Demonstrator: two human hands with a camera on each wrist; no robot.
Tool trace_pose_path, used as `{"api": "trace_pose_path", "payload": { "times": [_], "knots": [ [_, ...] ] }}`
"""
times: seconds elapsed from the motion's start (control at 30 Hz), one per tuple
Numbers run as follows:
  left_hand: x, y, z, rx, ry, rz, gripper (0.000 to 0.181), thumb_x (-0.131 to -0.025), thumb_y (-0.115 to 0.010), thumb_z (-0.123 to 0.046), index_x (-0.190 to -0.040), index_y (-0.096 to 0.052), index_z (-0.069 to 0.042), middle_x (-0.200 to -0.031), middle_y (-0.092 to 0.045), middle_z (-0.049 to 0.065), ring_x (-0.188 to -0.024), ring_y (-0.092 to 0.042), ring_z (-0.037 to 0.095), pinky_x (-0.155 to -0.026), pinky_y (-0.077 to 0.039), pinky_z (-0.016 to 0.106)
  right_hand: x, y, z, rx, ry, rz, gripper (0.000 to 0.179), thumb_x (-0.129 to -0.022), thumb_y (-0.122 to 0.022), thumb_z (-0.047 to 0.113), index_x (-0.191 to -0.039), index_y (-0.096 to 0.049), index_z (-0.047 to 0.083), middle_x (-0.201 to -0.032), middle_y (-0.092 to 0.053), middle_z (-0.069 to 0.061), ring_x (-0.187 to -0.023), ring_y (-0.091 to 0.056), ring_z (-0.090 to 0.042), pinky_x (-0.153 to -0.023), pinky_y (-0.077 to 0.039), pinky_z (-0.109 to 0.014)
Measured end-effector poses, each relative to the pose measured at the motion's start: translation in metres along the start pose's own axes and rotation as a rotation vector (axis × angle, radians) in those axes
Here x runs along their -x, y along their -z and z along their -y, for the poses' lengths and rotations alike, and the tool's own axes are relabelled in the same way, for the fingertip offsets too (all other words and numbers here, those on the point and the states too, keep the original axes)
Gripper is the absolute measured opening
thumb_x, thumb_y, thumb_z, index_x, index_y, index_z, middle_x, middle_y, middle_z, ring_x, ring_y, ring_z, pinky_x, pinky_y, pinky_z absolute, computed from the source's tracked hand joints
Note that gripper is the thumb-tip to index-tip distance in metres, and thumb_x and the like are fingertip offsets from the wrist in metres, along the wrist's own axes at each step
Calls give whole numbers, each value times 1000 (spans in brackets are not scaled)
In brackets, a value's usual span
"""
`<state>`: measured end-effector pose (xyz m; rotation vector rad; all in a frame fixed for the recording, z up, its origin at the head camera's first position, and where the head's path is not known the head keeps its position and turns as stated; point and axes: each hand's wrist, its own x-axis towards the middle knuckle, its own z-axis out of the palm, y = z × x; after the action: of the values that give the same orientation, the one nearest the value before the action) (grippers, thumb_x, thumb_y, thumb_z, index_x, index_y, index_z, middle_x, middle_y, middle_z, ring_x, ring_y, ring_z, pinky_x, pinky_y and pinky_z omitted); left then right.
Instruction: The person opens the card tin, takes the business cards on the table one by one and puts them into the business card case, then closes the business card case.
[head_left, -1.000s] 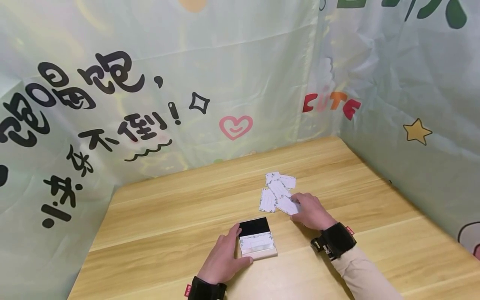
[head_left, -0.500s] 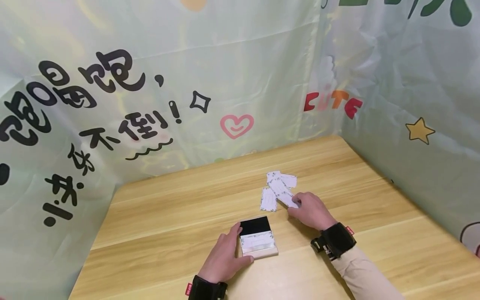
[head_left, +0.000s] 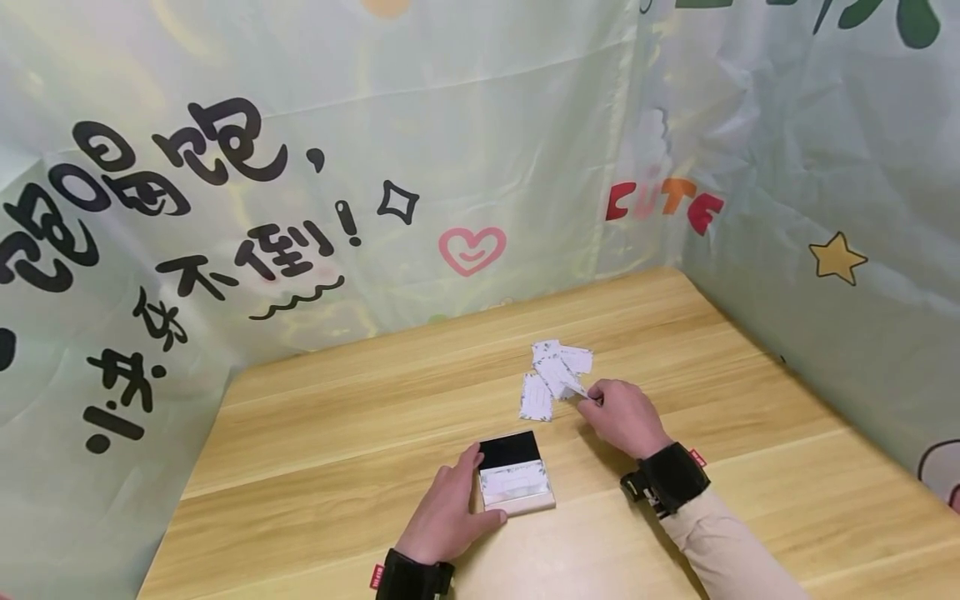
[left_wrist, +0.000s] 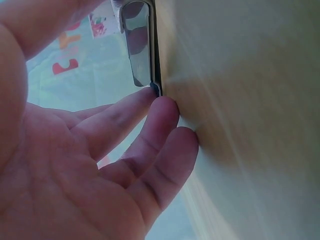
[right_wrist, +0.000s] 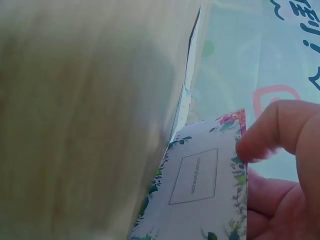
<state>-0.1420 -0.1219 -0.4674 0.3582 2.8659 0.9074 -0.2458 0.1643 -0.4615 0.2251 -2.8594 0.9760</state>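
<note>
Tilted since earlier, a card (right_wrist: 197, 182) right of centre is pinched by fingers of the right hand (head_left: 622, 417); the case (head_left: 510, 451) is gripped by the left hand (head_left: 448, 512), seemingly for steadiness.

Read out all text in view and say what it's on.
"CUTE": printed wall fabric.
"饱喝饱,": same fabric, line's start cut off.
"快乐不倒!": same fabric.
Green lettering, top right: cut off, unreadable.
Too blurred or small: card in the right hand, other cards, red wristband tags.
</note>
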Motion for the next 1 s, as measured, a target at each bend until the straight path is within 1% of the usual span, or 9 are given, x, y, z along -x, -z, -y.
{"api": "trace_pose_path", "payload": {
  "times": [0.07, 0.17, 0.37, 0.5, 0.67, 0.8, 0.9, 1.0],
  "knots": [
    [0, 0, 0, -2, -1, -2, 96, -76, -75, -46, -150, -26, -10, -143, -48, 3, -113, -46, 20, -95, -42, 42, 0, 0, 0, 12, 7, -24, 25, -83, -58, 22, -95, -67, 2, -81, -60, -5, -65, -50, -18, -57, -40, -32],
    [0, 1, 0, -2, -4, -2, 96, -76, -75, -46, -150, -26, -10, -143, -48, 4, -113, -46, 20, -94, -43, 42, -1, 0, 1, 16, -7, -36, 23, -82, -60, 23, -93, -66, 4, -82, -60, -5, -67, -50, -19, -58, -40, -32],
    [0, 1, -1, -3, -10, -3, 95, -76, -75, -45, -150, -27, -10, -143, -48, 4, -113, -46, 21, -95, -43, 42, -1, 1, 3, 33, -27, -25, 18, -80, -65, 23, -87, -62, 7, -78, -56, -3, -63, -48, -18, -54, -38, -33],
    [1, 0, 0, -3, -10, -7, 95, -76, -74, -46, -150, -27, -10, -143, -48, 3, -114, -46, 21, -96, -42, 43, 0, 1, 3, 47, -18, -29, 16, -76, -68, 22, -84, -62, 9, -79, -57, -3, -65, -48, -18, -56, -39, -32],
    [1, 0, -1, -1, -10, -12, 95, -76, -75, -46, -150, -27, -10, -143, -49, 3, -115, -46, 21, -96, -42, 43, 1, 1, 3, -2, 3, 34, 13, -76, -70, 20, -85, -65, 12, -83, -61, -2, -68, -50, -17, -60, -41, -33],
    [1, 1, -1, -1, -8, -12, 95, -76, -74, -46, -150, -27, -10, -143, -48, 2, -114, -46, 21, -96, -42, 43, 1, 1, 3, -50, 21, 72, 8, -77, -70, 16, -83, -66, 14, -80, -60, 1, -69, -51, -15, -62, -42, -33],
    [1, 1, -1, -1, -5, -9, 95, -76, -74, -47, -150, -27, -11, -144, -48, 2, -114, -46, 21, -96, -42, 43, 1, 0, 2, -67, 38, 66, 5, -77, -70, 15, -81, -66, 15, -78, -60, 2, -69, -51, -15, -62, -42, -33],
    [1, 1, -1, 1, -3, -4, 95, -76, -74, -46, -150, -27, -11, -144, -48, 2, -115, -46, 21, -96, -42, 44, 1, 0, 2, -68, 59, 29, 4, -77, -69, 15, -79, -66, 16, -82, -61, 1, -70, -50, -17, -63, -41, -34]
  ]
}}
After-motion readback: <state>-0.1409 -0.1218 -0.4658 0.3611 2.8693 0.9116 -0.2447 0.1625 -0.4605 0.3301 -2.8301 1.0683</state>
